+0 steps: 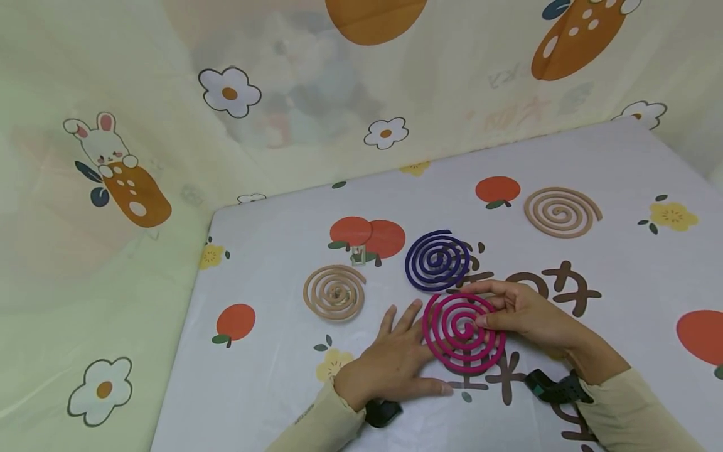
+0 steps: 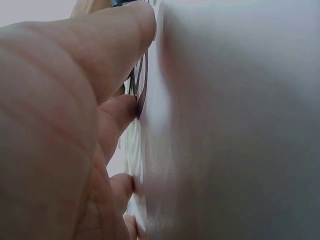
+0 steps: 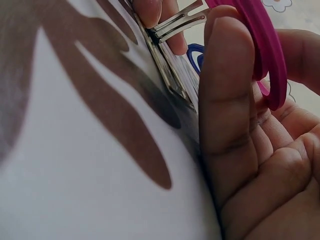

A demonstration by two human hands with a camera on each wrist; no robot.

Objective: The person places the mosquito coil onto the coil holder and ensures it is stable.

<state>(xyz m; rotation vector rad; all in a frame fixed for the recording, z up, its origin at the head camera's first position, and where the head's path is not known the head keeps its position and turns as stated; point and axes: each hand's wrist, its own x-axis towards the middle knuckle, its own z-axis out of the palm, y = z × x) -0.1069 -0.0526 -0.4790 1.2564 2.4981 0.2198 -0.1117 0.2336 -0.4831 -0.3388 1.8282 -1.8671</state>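
Note:
My right hand (image 1: 528, 317) pinches a magenta mosquito coil (image 1: 466, 331) by its right side, between thumb and fingers. Under the coil, the right wrist view shows a small metal coil stand (image 3: 176, 26) with raised prongs and a flat frame. Fingertips (image 3: 148, 11) lie right at that stand. My left hand (image 1: 392, 361) lies palm down on the table with its fingers spread, the index finger partly hidden by the coil. In the left wrist view the left fingertips (image 2: 131, 106) rest at the table surface. Just behind lies a dark blue mosquito coil (image 1: 436, 260).
A tan coil (image 1: 337, 294) lies on the left, with another small metal stand (image 1: 358, 255) behind it. A second tan coil (image 1: 560, 212) sits at the back right. Patterned sheeting (image 1: 305, 157) rises at the table's back and left. Each wrist wears a black strap device (image 1: 556, 387).

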